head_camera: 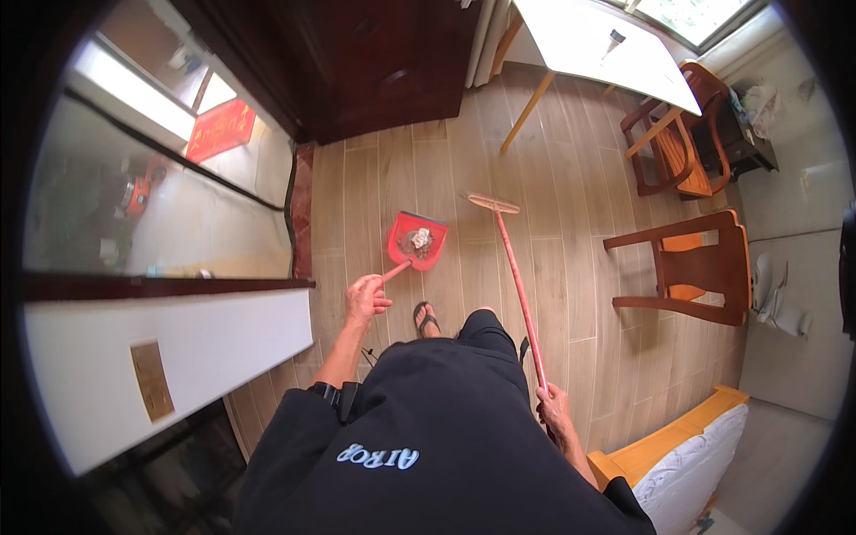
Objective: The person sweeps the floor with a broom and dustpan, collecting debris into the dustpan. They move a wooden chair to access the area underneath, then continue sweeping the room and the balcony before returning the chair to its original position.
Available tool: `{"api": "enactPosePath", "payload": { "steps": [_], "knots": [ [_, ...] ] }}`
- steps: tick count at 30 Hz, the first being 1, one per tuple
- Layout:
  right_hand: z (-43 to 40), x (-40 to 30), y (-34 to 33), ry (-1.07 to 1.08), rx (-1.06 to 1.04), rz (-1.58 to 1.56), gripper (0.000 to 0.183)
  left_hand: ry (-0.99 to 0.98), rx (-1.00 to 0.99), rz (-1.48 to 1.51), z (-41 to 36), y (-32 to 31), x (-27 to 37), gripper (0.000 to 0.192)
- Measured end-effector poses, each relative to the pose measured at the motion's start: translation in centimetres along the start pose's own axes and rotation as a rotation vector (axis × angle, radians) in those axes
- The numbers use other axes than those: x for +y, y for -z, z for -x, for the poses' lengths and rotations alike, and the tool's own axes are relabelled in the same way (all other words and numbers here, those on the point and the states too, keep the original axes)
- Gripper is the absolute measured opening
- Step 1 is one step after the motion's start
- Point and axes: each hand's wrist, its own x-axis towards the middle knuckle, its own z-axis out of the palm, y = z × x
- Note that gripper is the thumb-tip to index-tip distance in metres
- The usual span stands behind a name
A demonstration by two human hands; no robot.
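My left hand (364, 297) grips the handle of a red plastic dustpan (396, 249), which is at the floor in front of my foot. Inside the pan lie a heap of brown debris (409, 249) and a crumpled white piece of waste (420, 237). In my right hand (556, 409) is the long pinkish-red pole of a broom (515, 267). Its wide, flat, pale head (493, 202) is at the floor to the right of the dustpan, apart from it. Whether the head carries bristles cannot be made out.
Wood-look tiles (468, 167) cover the floor. Wooden chairs (709, 267) stand at the right, a white-topped table (602, 60) at the upper right. A dark red door (394, 73) is ahead, beside a doorway with a stone sill (302, 207). A wooden-framed bed or seat (669, 435) is at lower right.
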Motion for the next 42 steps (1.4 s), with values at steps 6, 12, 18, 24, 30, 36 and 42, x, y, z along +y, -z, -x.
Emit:
{"api": "enactPosePath", "payload": {
  "steps": [6, 12, 18, 24, 30, 36, 42],
  "knots": [
    [-5.4, -8.4, 1.5, 0.007, -0.001, -0.036, 0.03, -0.001, -0.112, -0.174, -9.9, -11.3, 7.8, 0.037],
    [-13.0, -17.7, 6.5, 0.032, -0.059, -0.07, 0.031, 0.003, -0.144, -0.223, -17.2, -23.2, 14.5, 0.033],
    [-16.7, -25.4, 12.7, -0.07, -0.01, -0.004, 0.031, 0.028, -0.179, -0.354, -23.2, -32.5, 19.9, 0.037],
    [-17.8, -28.6, 15.3, -0.154, 0.059, 0.029, 0.033, 0.066, -0.348, -0.334, -27.3, -39.5, 22.7, 0.048],
    [-17.2, -30.9, 14.9, -0.262, 0.207, 0.091, 0.034, 0.155, -0.551, -0.457, -30.8, -45.5, 26.3, 0.051],
    [-17.7, -35.2, 12.4, -0.334, 0.243, 0.02, 0.037, 0.255, -0.82, -0.763, -33.9, -48.7, 30.2, 0.078],
    [-20.2, -33.5, 8.8, -0.363, 0.245, -0.187, 0.03, -0.167, -0.741, -1.136, -37.7, -47.7, 36.1, 0.051]
  ]
}}
